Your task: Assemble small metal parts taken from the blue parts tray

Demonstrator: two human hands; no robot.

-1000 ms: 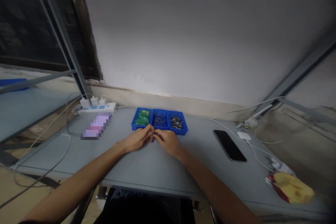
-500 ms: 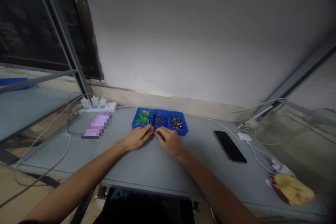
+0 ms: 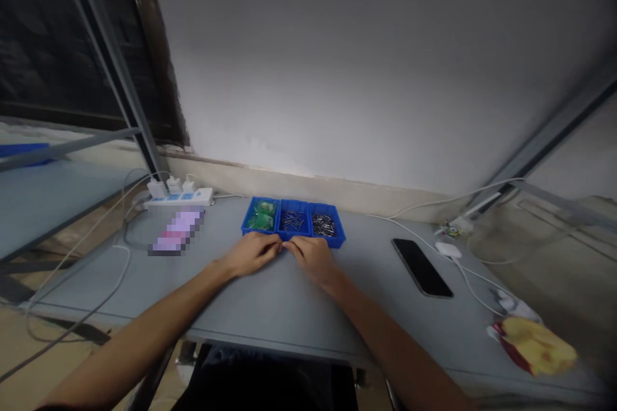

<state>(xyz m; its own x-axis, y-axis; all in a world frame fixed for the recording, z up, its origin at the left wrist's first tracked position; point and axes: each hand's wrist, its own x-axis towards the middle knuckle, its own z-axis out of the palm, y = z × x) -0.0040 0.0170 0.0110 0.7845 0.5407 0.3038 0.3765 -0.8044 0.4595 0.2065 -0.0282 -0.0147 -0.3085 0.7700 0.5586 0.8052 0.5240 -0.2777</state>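
My left hand and my right hand meet fingertip to fingertip just in front of three joined blue bins. Both are closed in a pinch; whatever lies between the fingertips is too small and covered to make out. The left bin has green bags or pieces in it. Thin metal pins lie in the middle bin. A pile of short, shiny metal parts fills the right bin, close beyond my right hand.
A black phone and a white charger with cables lie at the right, with a yellow and red wrapper nearer the edge. On the left are a power strip and a blurred-out phone-like item. A wall rises behind.
The fingertips have come closer together, and the thin light piece seen between them before is now covered. The bins and other items stay in place.
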